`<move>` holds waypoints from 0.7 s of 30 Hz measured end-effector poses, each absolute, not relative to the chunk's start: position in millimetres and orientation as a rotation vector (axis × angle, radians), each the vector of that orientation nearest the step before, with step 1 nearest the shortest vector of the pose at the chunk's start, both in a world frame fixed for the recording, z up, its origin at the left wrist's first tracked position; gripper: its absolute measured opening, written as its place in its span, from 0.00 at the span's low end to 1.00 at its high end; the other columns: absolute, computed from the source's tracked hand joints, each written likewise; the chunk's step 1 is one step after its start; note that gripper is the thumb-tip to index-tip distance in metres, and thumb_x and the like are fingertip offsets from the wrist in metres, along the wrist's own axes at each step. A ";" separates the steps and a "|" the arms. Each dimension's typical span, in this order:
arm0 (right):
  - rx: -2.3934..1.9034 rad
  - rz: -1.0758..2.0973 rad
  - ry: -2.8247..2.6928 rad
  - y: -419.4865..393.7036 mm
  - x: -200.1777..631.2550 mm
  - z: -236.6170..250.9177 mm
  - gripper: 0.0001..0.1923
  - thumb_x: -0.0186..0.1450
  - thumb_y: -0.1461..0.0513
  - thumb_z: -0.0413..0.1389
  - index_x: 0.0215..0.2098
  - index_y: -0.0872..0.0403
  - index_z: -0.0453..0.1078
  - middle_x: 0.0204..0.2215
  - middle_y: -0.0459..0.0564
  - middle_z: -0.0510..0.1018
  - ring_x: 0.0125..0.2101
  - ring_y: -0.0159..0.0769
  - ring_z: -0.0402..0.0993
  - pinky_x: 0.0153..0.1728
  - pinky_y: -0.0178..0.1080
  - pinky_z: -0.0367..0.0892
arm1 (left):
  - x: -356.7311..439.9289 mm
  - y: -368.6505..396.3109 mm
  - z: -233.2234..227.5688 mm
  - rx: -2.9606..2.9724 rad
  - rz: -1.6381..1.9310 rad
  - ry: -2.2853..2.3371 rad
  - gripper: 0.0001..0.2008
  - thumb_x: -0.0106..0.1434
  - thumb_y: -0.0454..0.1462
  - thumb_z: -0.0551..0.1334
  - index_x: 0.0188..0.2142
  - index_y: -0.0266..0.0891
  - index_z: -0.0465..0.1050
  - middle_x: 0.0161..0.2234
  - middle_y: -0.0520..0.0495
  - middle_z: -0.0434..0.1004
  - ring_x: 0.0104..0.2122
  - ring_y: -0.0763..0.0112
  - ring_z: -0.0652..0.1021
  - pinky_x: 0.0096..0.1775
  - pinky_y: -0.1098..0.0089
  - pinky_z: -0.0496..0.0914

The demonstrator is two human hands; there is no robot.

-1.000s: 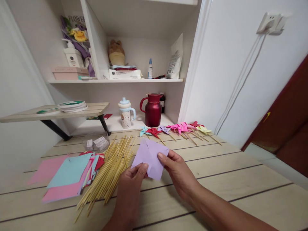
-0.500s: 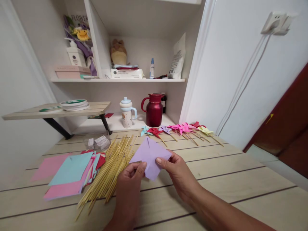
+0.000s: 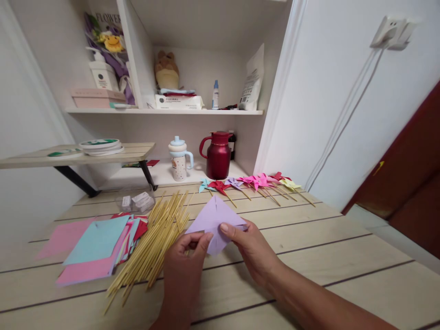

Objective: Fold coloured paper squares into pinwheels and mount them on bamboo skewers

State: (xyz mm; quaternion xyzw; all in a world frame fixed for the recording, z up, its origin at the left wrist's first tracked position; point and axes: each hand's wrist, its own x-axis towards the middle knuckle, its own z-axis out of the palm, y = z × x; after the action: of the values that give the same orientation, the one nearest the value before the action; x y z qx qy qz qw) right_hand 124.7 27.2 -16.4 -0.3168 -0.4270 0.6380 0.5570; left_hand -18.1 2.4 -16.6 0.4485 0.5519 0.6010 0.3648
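Since previous frame, lilac paper square (image 3: 216, 222) folded lower, flatter. Pinched by left hand (image 3: 182, 268) and right hand (image 3: 252, 250), fingertips closed on near edges. Align corners, crease firmly over wooden table (image 3: 309, 256).

"FLOWER" on shelf bouquet wrap (image 3: 106, 20)
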 end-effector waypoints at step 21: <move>-0.822 1.451 -0.973 27.4 123.8 -17.5 0.17 0.50 0.57 0.71 0.34 0.58 0.81 0.29 0.52 0.84 0.27 0.39 0.76 0.34 0.40 0.71 | -10.0 3.1 -7.3 0.852 1.378 1.048 0.24 0.50 0.53 0.69 0.37 0.35 0.81 0.36 0.39 0.84 0.41 0.53 0.80 0.45 0.61 0.72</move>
State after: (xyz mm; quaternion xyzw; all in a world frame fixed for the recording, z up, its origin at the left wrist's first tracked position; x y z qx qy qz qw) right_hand 123.8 27.4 -17.5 -0.3499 -0.4145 0.6181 0.5690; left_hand -10.0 3.1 -7.3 0.3629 0.4463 0.5870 0.5697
